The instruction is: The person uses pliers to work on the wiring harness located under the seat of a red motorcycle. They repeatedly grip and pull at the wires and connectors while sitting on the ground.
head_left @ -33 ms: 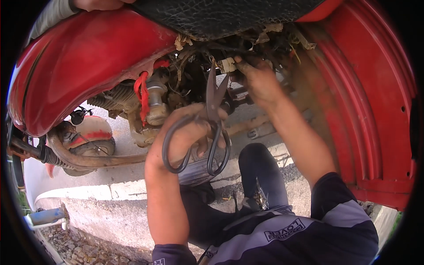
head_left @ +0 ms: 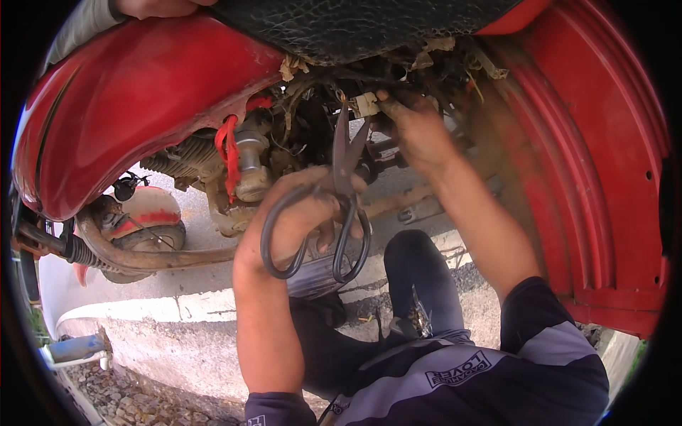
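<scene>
Large dark scissors (head_left: 342,167) with black loop handles are in my left hand (head_left: 298,209), whose fingers are closed around them. The blades are spread and point up into tangled wiring under the black textured seat (head_left: 355,28). Just beside the blade tips is a white wire connector (head_left: 366,105). My right hand (head_left: 419,131) reaches in from the right with its thumb and fingers closed at that connector. Part of the right hand's grip is hidden among the dark wires. Thin coloured wires (head_left: 342,94) run out of the connector by the upper blade tip.
A glossy red tank or body panel (head_left: 149,99) spans the left, with a dirty engine (head_left: 252,160) and a red strap (head_left: 229,153) below it. A ribbed red panel (head_left: 590,163) stands on the right. Another person's hand (head_left: 160,6) rests at the top left.
</scene>
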{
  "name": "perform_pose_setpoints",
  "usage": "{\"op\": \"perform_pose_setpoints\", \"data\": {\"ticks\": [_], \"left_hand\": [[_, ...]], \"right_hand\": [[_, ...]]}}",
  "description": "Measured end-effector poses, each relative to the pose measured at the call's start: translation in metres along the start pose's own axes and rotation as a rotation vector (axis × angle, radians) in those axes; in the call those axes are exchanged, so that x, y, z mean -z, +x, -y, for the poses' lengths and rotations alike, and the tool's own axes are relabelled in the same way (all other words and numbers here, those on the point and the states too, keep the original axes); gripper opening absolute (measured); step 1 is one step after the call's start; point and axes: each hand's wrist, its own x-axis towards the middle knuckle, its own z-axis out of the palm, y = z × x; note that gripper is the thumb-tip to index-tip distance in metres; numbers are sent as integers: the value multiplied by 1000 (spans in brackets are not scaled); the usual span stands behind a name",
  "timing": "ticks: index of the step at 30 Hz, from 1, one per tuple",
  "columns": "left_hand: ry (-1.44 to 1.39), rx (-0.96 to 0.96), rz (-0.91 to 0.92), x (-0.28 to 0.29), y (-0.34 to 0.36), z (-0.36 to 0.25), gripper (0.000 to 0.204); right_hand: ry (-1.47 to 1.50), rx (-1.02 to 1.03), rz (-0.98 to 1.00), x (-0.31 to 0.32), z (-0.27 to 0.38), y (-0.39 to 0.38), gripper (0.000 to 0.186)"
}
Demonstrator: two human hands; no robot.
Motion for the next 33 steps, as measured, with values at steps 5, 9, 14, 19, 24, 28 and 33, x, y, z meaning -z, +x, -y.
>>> {"op": "perform_pose_setpoints", "data": {"ticks": [5,9,14,19,24,28,33], "left_hand": [[0,74,-43,1,5,-5,37],[-2,72,-66,-4,8,-9,35],[-116,19,17,11,13,-6,29],[-108,55,73,17,20,-7,31],[79,85,33,4,16,-11,38],[254,93,4,2,15,-5,42],[464,-142,34,-4,14,12,41]], "right_hand": [[-29,0,-12,3,-6,3,18],[-88,38,-23,5,-7,3,18],[-116,90,-20,3,-8,2,26],[-161,84,-11,2,-1,-2,26],[-165,83,-4,6,0,0,26],[-207,-35,-54,-1,15,-6,21],[-124,-28,-47,4,6,1,23]]}}
